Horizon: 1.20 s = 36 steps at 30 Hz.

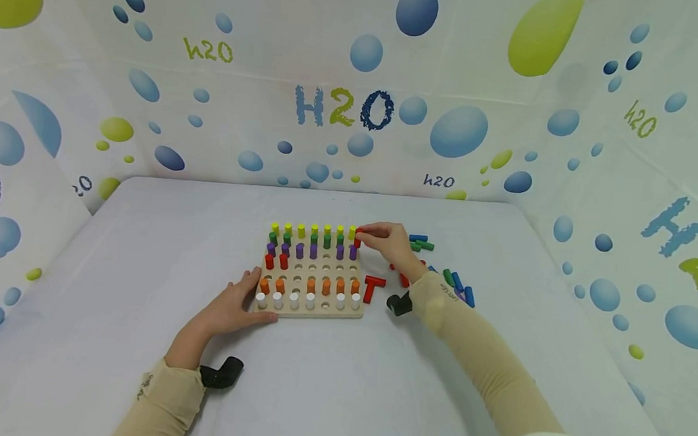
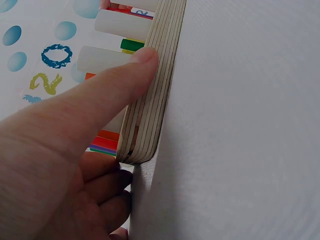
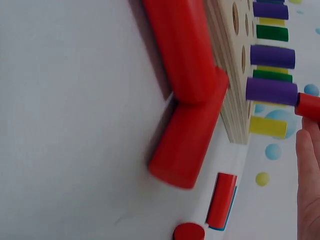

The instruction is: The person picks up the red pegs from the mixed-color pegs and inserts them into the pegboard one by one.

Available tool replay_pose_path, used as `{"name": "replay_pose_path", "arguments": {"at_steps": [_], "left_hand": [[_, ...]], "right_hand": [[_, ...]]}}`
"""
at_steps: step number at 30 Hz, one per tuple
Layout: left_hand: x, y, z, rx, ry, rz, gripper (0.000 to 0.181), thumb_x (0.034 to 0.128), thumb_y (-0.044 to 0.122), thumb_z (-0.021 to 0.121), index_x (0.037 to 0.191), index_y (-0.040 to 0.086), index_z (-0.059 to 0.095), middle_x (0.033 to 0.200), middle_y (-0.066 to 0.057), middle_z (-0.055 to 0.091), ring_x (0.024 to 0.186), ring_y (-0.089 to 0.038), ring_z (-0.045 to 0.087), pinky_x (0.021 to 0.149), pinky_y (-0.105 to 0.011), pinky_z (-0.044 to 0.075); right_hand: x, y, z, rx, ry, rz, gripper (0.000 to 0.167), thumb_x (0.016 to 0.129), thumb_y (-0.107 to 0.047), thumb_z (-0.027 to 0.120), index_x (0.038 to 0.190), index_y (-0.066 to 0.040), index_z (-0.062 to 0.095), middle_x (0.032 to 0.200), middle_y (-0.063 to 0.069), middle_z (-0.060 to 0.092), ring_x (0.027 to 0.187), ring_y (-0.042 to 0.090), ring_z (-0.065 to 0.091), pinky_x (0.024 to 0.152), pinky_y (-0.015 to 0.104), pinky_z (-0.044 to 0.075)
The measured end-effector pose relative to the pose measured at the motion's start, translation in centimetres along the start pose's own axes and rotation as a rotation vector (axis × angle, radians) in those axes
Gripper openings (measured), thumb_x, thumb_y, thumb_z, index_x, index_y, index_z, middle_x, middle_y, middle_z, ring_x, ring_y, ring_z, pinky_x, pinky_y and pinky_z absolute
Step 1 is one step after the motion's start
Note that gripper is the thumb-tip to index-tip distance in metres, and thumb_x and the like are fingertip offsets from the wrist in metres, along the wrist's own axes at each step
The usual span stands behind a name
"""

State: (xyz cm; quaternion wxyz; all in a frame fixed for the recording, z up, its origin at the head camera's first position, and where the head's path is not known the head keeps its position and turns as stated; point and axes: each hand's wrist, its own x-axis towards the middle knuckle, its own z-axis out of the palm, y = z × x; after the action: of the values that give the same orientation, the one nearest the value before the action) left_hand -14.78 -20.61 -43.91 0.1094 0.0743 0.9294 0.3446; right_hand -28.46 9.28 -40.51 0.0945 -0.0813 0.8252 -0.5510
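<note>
A wooden peg board [image 1: 312,315] bears rows of yellow, green, purple, red, orange and white pegs, with some holes bare. The left hand [image 1: 230,307] holds the board's near left corner; in the left wrist view its thumb [image 2: 115,85] presses the plywood edge [image 2: 160,75] and the other fingers curl by the corner. At the board's far right corner, the right hand [image 1: 391,242] pinches a red peg [image 1: 358,237] above the board, beside the yellow and purple pegs. That red peg [image 3: 308,106] shows by the fingers [image 3: 309,165] in the right wrist view.
Two loose red pegs [image 1: 371,291] touch each other just right of the board. Further right, partly under the right forearm, lie loose blue [image 1: 470,297], green [image 1: 448,277] and red pegs. A patterned cloth stands behind the white table [image 1: 312,391].
</note>
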Motion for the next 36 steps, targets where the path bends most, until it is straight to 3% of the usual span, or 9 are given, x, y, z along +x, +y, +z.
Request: {"name": "replay_pose_path", "arguments": {"at_steps": [12, 30, 36], "left_hand": [[-0.1, 0.3, -0.1, -0.014, -0.006, -0.005, 0.108, 0.0734, 0.05, 0.071, 0.145, -0.003, 0.01, 0.15, -0.022, 0.008, 0.136, -0.039, 0.003, 0.109, -0.054, 0.003], [0.0, 0.2, -0.1, -0.016, -0.019, -0.014, 0.108, 0.0736, 0.051, 0.07, 0.145, -0.002, 0.009, 0.15, -0.022, 0.007, 0.136, -0.039, 0.003, 0.108, -0.056, 0.003], [0.0, 0.2, -0.2, -0.016, -0.023, -0.022, 0.108, 0.0737, 0.052, 0.069, 0.145, -0.001, 0.008, 0.15, -0.022, 0.007, 0.136, -0.039, 0.002, 0.107, -0.057, 0.002]], "right_hand": [[0.0, -1.3, 2.2, 0.023, -0.055, 0.006, 0.029, 0.084, -0.027, 0.068, 0.108, -0.012, 0.067, 0.103, 0.002, 0.067, 0.098, 0.016, 0.06, 0.093, 0.034, 0.046], [-0.8, -3.1, 6.1, 0.05, -0.132, -0.055, 0.028, 0.083, -0.024, 0.069, 0.106, -0.009, 0.068, 0.1, 0.003, 0.068, 0.091, 0.016, 0.062, 0.084, 0.033, 0.051], [-0.6, -3.3, 7.5, 0.055, -0.162, -0.088, 0.028, 0.082, -0.025, 0.069, 0.105, -0.009, 0.068, 0.098, 0.002, 0.068, 0.089, 0.014, 0.063, 0.08, 0.027, 0.052]]}}
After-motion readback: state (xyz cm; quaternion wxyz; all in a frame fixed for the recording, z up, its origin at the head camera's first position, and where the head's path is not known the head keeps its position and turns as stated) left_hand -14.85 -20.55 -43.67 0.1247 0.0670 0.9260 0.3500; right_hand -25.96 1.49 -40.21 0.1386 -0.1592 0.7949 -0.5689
